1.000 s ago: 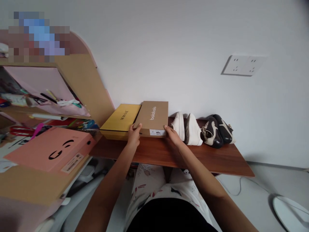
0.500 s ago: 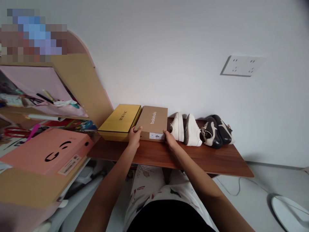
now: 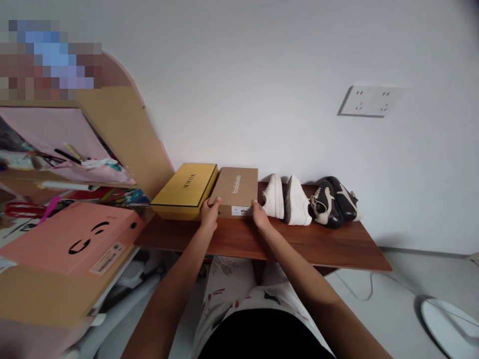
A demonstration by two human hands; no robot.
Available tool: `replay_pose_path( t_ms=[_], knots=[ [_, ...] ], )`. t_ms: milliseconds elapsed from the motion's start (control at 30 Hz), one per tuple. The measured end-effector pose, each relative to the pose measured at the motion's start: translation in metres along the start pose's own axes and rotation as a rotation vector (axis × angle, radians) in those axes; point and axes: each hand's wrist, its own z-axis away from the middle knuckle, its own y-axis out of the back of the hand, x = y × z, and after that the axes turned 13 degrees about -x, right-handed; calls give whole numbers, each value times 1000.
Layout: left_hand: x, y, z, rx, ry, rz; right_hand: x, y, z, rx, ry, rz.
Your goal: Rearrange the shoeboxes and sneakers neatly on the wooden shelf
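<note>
Both hands grip a brown shoebox (image 3: 235, 187) marked "balabala", which lies on a reddish-brown wooden board (image 3: 239, 239) against the wall. My left hand (image 3: 210, 213) holds its front left corner, thumb on the lid edge. At the front right corner is my right hand (image 3: 259, 213), thumb up along the side; its other fingers are mostly hidden. A yellow shoebox (image 3: 185, 189) marked "MMOK" lies close along the left side. To the right stand a pair of white shoes (image 3: 297, 202) and, past them, a pair of black shoes (image 3: 342, 199) with cream marks.
A pink shoebox (image 3: 75, 237) rests on a cluttered desk (image 3: 45, 294) at the left, below shelves (image 3: 116, 129) with pens and papers. A socket plate (image 3: 370, 101) is on the wall. A cable (image 3: 359, 296) and a round white object (image 3: 449, 324) lie on the floor at right.
The view has shifted slightly. The brown shoebox and both hands stay in nearly the same place, with the hands still at its front corners.
</note>
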Motion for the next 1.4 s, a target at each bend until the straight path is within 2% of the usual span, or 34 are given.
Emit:
replay_pose_path(
  t_ms=[100, 167, 200, 267, 300, 367, 433, 500, 600, 667, 800, 933, 1033, 1200, 1400],
  knots=[
    [9, -4, 12, 112, -47, -210, -2, 4, 12, 8, 46, 45],
    [14, -8, 26, 154, -206, -376, -4, 21, 22, 29, 118, 82],
    [16, -12, 34, 139, -295, -433, -4, 34, 29, 50, 172, 102],
    [17, -24, 51, 18, -413, -454, -5, 68, 43, 125, 294, 149],
    [16, -32, 59, -80, -423, -428, -4, 87, 51, 187, 342, 182],
    [8, -56, 72, -314, -361, -361, 2, 122, 64, 334, 381, 267],
    [-5, -84, 78, -505, -261, -333, 12, 149, 72, 457, 341, 371],
    [-20, -112, 76, -566, -167, -367, 24, 164, 75, 503, 257, 451],
    [-38, -146, 63, -461, -31, -443, 40, 172, 69, 444, 152, 462],
    [-45, -159, 52, -404, 56, -427, 45, 174, 62, 387, 110, 416],
    [-51, -164, 39, -473, 103, -284, 38, 182, 52, 220, 101, 344],
    [-48, -162, 35, -519, 54, -288, 22, 188, 49, 41, 233, 308],
    [-37, -164, 34, -549, 6, -416, 8, 196, 48, 1, 260, 420],
    [-2, -175, 35, -574, -131, -818, -20, 209, 51, 24, 180, 769],
    [34, -188, 45, -683, -319, -1370, -55, 202, 51, -52, 103, 1254]
  ],
)
